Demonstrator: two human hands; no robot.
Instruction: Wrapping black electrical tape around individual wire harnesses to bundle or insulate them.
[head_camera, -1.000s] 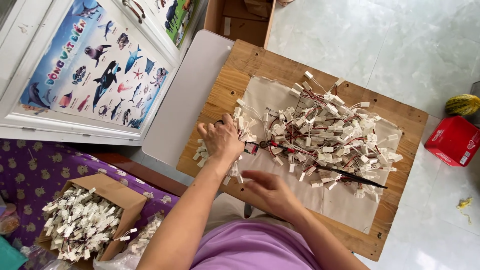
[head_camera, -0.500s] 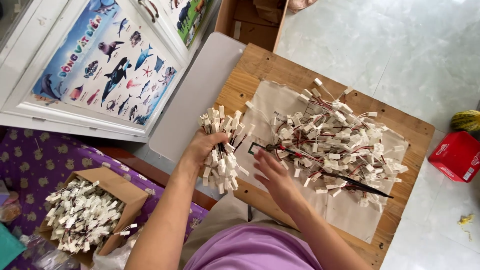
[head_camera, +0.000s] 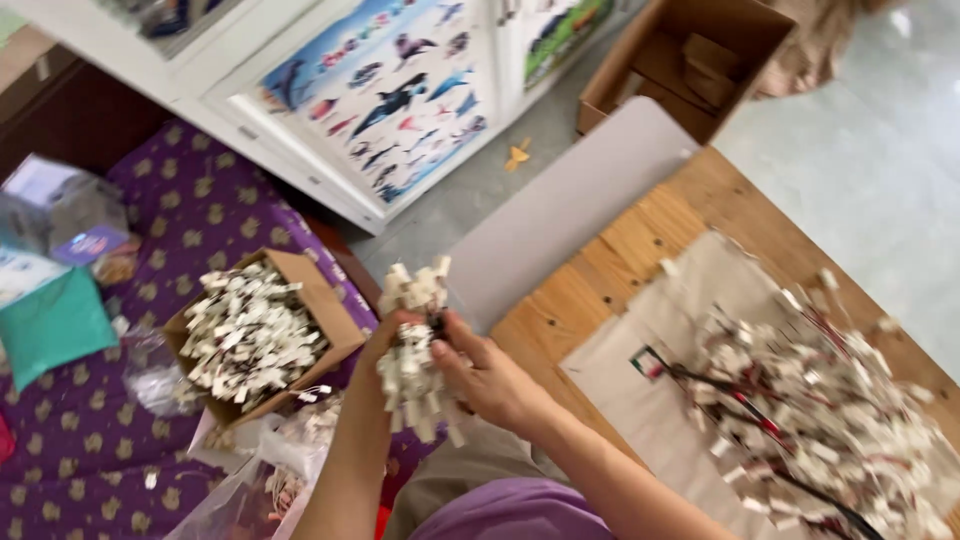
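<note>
My left hand (head_camera: 378, 345) and my right hand (head_camera: 487, 380) both grip one bundle of small white connector pieces with thin wires (head_camera: 412, 352), held upright in the air between the table and a cardboard box. The box (head_camera: 318, 300) sits to the left on a purple patterned cloth and is filled with several similar white bundles. On the wooden table (head_camera: 600, 270) at the right lies a cloth (head_camera: 640, 400) carrying a loose heap of white connectors with red and black wires (head_camera: 820, 400).
A grey board (head_camera: 570, 210) lies beside the table. A white cabinet door with a sea-animal poster (head_camera: 390, 90) stands behind. An open empty cardboard box (head_camera: 690, 60) is on the floor at the top. Clear plastic bags (head_camera: 260, 470) and a teal cushion (head_camera: 55, 325) lie at left.
Both hands lifted the bundle off the table and carried it left toward the full box. The view swung left, so the table heap slid to the right edge.
</note>
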